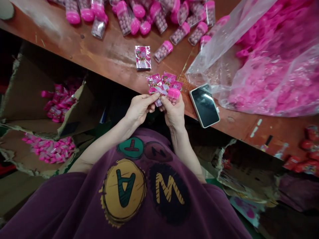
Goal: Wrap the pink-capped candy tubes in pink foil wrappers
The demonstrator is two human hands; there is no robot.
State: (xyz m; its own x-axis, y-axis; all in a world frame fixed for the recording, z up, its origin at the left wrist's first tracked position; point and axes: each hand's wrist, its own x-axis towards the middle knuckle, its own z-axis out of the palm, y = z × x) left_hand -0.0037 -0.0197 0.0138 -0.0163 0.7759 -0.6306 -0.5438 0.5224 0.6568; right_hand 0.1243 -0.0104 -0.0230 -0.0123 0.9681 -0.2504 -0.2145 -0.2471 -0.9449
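My right hand [174,111] is closed around a small clear candy jar [174,94] with a bright pink cap and pink balls inside. Its thumb meets the fingers of my left hand [141,108], which pinch a small pale film piece [162,89]. Just beyond the fingertips, at the table's front edge, are shiny pink printed labels [169,79]. A neat stack of the same labels [143,58] lies farther up the table, beside a lying candy jar [163,51]. My fingers partly cover the film piece and the held jar.
Many pink-capped jars [124,20] lie along the back of the brown table [109,63]. To the right are a phone [204,106] and a large clear bag of pink plastic parts [274,83]. Cardboard boxes [27,86] with pink items stand lower left; red packets [304,166] sit far right.
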